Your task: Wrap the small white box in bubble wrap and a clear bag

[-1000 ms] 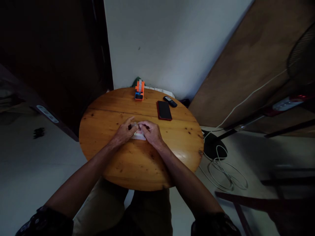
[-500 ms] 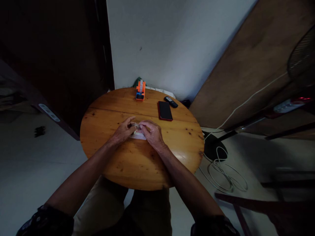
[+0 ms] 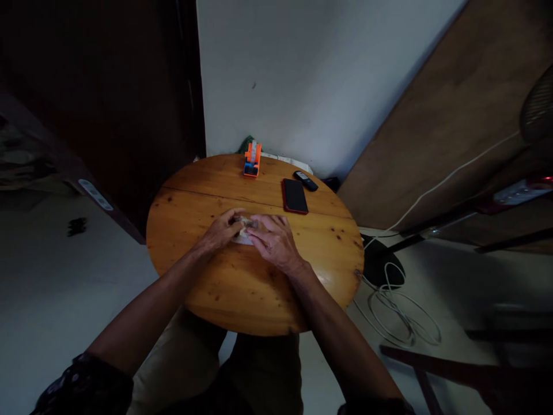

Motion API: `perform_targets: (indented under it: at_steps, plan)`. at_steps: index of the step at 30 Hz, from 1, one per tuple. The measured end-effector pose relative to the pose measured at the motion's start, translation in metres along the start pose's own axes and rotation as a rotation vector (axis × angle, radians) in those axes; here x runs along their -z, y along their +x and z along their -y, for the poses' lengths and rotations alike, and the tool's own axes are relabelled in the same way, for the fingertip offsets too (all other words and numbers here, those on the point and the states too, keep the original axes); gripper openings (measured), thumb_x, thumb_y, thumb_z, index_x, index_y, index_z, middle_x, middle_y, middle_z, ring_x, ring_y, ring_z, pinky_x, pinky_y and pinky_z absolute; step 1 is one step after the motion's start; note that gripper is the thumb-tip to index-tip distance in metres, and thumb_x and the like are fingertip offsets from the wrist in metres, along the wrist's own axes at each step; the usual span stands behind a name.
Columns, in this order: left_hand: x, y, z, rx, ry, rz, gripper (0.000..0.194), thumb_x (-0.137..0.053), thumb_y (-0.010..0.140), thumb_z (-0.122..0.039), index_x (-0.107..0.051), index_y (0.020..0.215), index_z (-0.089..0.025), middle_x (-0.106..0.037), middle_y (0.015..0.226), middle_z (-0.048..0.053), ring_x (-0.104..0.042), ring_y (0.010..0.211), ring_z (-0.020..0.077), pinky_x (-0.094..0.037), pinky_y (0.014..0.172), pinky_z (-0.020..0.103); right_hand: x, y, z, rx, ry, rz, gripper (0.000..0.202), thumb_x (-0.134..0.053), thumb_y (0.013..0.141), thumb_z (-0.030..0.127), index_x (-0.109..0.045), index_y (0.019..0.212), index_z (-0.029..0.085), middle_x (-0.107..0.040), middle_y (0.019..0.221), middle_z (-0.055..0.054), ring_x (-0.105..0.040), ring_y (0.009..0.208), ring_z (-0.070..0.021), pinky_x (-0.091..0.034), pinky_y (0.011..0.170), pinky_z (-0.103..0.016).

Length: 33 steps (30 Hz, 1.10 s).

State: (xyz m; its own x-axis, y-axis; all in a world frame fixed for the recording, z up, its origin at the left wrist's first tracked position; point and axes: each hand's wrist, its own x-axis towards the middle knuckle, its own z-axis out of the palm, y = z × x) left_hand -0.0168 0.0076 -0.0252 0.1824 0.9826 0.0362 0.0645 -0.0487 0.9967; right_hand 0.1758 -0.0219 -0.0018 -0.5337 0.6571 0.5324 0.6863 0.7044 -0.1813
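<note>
A small whitish packet (image 3: 244,238), crinkled and partly see-through on top, lies near the middle of the round wooden table. My left hand (image 3: 224,229) curls around its left side, thumb and fingers closed on it. From the right, my right hand (image 3: 276,239) reaches over the packet with its fingers bent and pressed to its top and edge. Both hands cover much of the packet, so its exact kind is hard to make out.
Beyond my hands on the table (image 3: 207,190) are an orange tape dispenser (image 3: 252,160), a dark phone in a red case (image 3: 295,196) and a black remote-like handset (image 3: 306,180). A wall stands behind. Coiled white cable (image 3: 401,311) and a fan base (image 3: 382,262) are on the floor at right.
My right hand has opened out from a tighter pinch and now covers more of the packet. The left hand keeps its hold. The whole view has shifted slightly.
</note>
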Motion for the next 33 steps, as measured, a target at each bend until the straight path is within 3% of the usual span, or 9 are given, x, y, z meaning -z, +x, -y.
perform_targets:
  at_steps: [6,9,16,20,22,24,27,33]
  plan:
    - [0.001,-0.002,0.001,-0.022,0.035,-0.01,0.052,-0.07,0.076,-0.036,-0.065,0.124,-0.017,-0.07,0.105,0.006,-0.064,0.087,0.0174,-0.051,0.075,0.027,-0.003,0.0,0.007,0.041,-0.034,0.021,0.024,-0.054,0.096,0.024,-0.078,0.099,0.025,-0.069,0.124,-0.01,-0.057,0.105,-0.0251,-0.039,0.091,-0.045]
    - [0.001,-0.002,0.003,-0.057,0.07,-0.039,0.052,-0.071,0.074,-0.037,-0.066,0.122,-0.017,-0.071,0.108,0.008,-0.065,0.095,0.0202,-0.052,0.083,0.031,-0.004,0.0,0.01,0.009,0.07,-0.038,0.02,-0.058,0.093,0.025,-0.077,0.091,0.024,-0.071,0.119,-0.009,-0.06,0.104,-0.0253,-0.041,0.093,-0.046]
    - [0.004,0.006,0.009,-0.028,-0.116,-0.162,0.048,-0.069,0.074,-0.036,-0.063,0.117,-0.016,-0.071,0.105,0.008,-0.065,0.1,0.0213,-0.051,0.092,0.034,0.0,0.002,-0.009,-0.472,0.626,-0.519,0.018,-0.06,0.088,0.034,-0.071,0.078,0.023,-0.072,0.103,-0.007,-0.065,0.099,-0.023,-0.049,0.091,-0.04]
    - [0.013,0.011,0.008,0.042,-0.127,-0.29,0.048,-0.069,0.069,-0.033,-0.062,0.114,-0.017,-0.072,0.101,0.007,-0.064,0.099,0.0223,-0.05,0.088,0.035,-0.004,0.003,-0.022,-0.754,0.83,-0.605,0.018,-0.065,0.08,0.039,-0.069,0.078,0.022,-0.073,0.103,-0.007,-0.063,0.102,-0.0238,-0.049,0.091,-0.04]
    - [0.016,0.011,0.008,0.061,-0.137,-0.301,0.048,-0.069,0.068,-0.034,-0.062,0.112,-0.017,-0.072,0.102,0.008,-0.064,0.097,0.0227,-0.05,0.083,0.034,-0.006,0.003,-0.025,-0.846,0.885,-0.6,0.02,-0.067,0.076,0.042,-0.07,0.08,0.022,-0.073,0.104,-0.006,-0.063,0.105,-0.0247,-0.048,0.092,-0.041]
    - [0.017,0.009,0.007,0.052,-0.14,-0.292,0.046,-0.07,0.066,-0.035,-0.063,0.107,-0.017,-0.072,0.101,0.009,-0.064,0.095,0.0224,-0.05,0.081,0.034,-0.008,0.003,-0.025,-0.838,0.917,-0.578,0.02,-0.07,0.073,0.04,-0.07,0.081,0.022,-0.073,0.104,-0.006,-0.063,0.105,-0.0248,-0.048,0.094,-0.041]
    - [0.016,0.006,0.007,0.025,-0.118,-0.262,0.044,-0.073,0.064,-0.036,-0.065,0.103,-0.017,-0.072,0.101,0.008,-0.064,0.095,0.0218,-0.05,0.084,0.034,-0.007,0.002,-0.021,-0.706,0.908,-0.49,0.017,-0.07,0.074,0.037,-0.071,0.083,0.023,-0.072,0.109,-0.006,-0.064,0.106,-0.0236,-0.047,0.095,-0.04]
    - [0.014,0.002,0.007,-0.009,-0.118,-0.166,0.049,-0.077,0.061,-0.039,-0.067,0.104,-0.017,-0.072,0.105,0.007,-0.065,0.102,0.0231,-0.048,0.097,0.038,-0.005,0.001,-0.014,-0.406,0.697,-0.153,0.026,-0.073,0.075,0.032,-0.073,0.1,0.024,-0.063,0.134,-0.008,-0.058,0.125,-0.0248,-0.043,0.105,-0.042]
